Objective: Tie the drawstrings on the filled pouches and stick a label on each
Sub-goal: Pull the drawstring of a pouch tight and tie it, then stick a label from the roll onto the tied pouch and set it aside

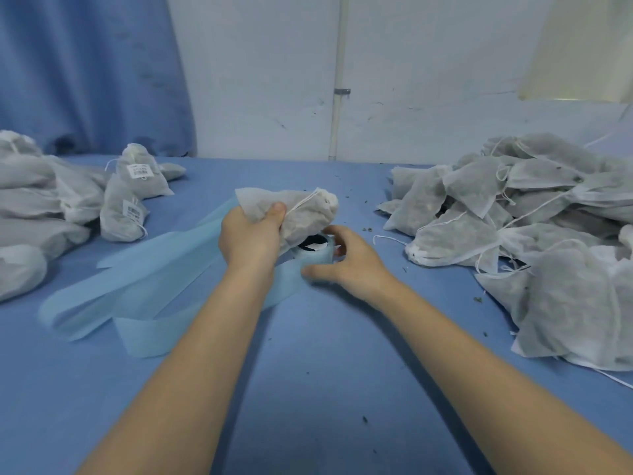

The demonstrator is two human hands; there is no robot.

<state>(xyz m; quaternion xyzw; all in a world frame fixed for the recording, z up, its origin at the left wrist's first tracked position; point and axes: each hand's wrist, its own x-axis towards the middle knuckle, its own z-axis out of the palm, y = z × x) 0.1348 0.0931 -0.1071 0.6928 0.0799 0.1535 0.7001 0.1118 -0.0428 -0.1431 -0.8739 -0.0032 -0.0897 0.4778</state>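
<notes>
Head view: gripping a filled pouch (301, 217) in the left hand (250, 241), thumb curled over the near face, fingers wrapped beneath, holding it just above the blue tablecloth (342, 371). Lying with its long axis running left to right, gathered neck and white drawstring (305, 202) pointing right, toward the untied heap (534, 228). Sitting directly below the pouch and touching the right hand (346, 265): the label roll (317, 255), a pale blue ring with its spent backing strip (137, 289) trailing away to the left in loose loops. Curling round the roll's near rim with the right fingers, apparently picking at a label; too blurred to tell whether one is pinched. Being nearer the roll, likely lifting the label up onto the pouch's underside or face.

Showing thin, matte non-woven fabric, lumpy with dark filling. Resting at far left: finished pouches (137, 186), barcoded stickers facing up. Scattering across the cloth: dark crumbs.
</notes>
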